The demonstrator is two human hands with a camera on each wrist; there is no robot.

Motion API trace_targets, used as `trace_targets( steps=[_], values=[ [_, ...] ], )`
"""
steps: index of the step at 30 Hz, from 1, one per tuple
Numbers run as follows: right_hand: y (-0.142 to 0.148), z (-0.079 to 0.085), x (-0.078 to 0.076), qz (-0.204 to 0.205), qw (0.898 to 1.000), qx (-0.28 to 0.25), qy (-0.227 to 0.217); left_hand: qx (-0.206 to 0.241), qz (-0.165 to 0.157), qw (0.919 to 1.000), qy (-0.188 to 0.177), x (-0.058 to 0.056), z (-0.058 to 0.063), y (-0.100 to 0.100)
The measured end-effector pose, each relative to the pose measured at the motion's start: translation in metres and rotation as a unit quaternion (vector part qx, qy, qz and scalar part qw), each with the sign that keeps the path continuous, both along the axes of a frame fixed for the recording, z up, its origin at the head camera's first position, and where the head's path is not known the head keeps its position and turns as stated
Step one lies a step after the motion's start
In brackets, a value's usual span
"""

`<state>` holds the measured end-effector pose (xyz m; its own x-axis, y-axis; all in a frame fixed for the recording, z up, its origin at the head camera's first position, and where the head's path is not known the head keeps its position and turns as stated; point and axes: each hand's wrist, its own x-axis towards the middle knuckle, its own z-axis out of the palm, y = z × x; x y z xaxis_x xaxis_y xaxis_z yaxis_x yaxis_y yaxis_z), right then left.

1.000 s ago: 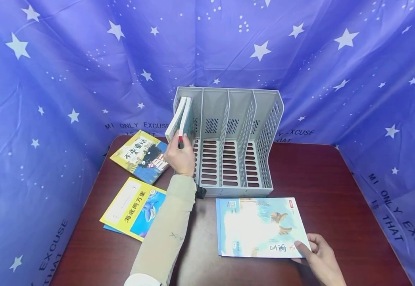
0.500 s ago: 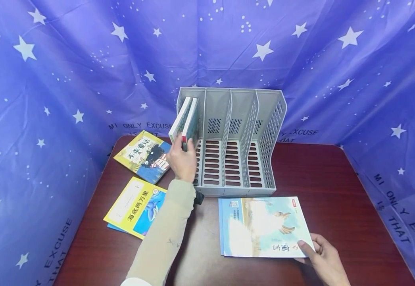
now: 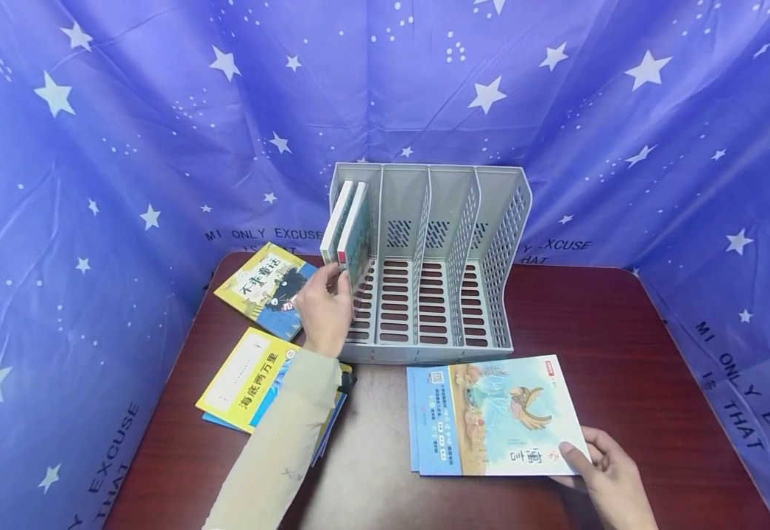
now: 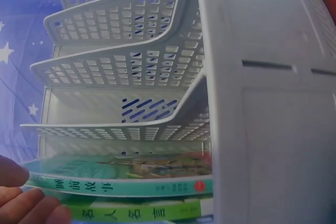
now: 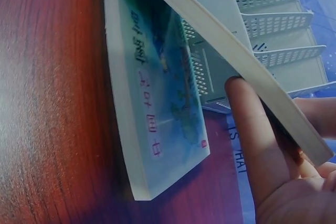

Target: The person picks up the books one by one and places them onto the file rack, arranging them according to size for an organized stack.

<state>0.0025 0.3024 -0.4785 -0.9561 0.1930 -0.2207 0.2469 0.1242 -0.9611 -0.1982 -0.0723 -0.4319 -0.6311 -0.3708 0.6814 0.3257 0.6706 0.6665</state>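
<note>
In the head view, my left hand [image 3: 324, 309] is at the near ends of two books in the leftmost slot of the grey file rack [image 3: 438, 357]. The left wrist view shows thumb and fingers either side of a teal-spined book [image 4: 131, 186]; a green-spined book [image 4: 136, 211] stands beside it. My right hand [image 3: 606, 467] pinches the corner of a light-blue picture-cover book [image 3: 504, 419], thumb on top and fingers underneath. Seen from the right wrist, this book is tilted over another blue book [image 5: 163, 103] that lies on the table.
Left of the rack lies a yellow-and-blue book [image 3: 262, 283] with a black animal on its cover. Nearer is a yellow book [image 3: 246, 379] on other books, partly hidden by my left sleeve [image 3: 279, 442]. A purple star curtain [image 3: 425, 73] surrounds the dark red table [image 3: 577, 316].
Both books in the left slot sit lower, and my left hand has moved down toward me. The book in my right hand has tilted up slightly, so the glare on its cover is gone.
</note>
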Motion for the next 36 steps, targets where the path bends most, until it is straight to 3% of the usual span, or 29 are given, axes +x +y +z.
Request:
trace_targets(
  steps=[12,18,24,30,33,36],
  values=[
    [0.006,0.014,0.010,-0.008,0.998,-0.040,0.047,-0.020,-0.076,0.9952,-0.059,0.028,0.001,-0.016],
    [0.006,0.020,0.011,0.005,0.996,-0.047,0.077,-0.071,-0.128,0.9860,-0.081,0.046,0.007,-0.019],
    [0.008,0.028,0.010,0.040,0.993,-0.043,0.106,-0.102,-0.218,0.9636,-0.116,0.067,0.009,-0.018],
    [0.009,0.039,0.009,0.052,0.992,-0.035,0.110,-0.145,-0.287,0.9465,-0.026,0.079,0.004,-0.015],
    [0.009,0.046,0.007,0.070,0.990,-0.030,0.122,-0.173,-0.326,0.9290,-0.020,0.086,0.001,-0.012],
    [0.010,0.054,0.004,0.094,0.986,-0.017,0.137,-0.219,-0.356,0.9060,-0.066,0.094,-0.001,-0.009]
  ],
)
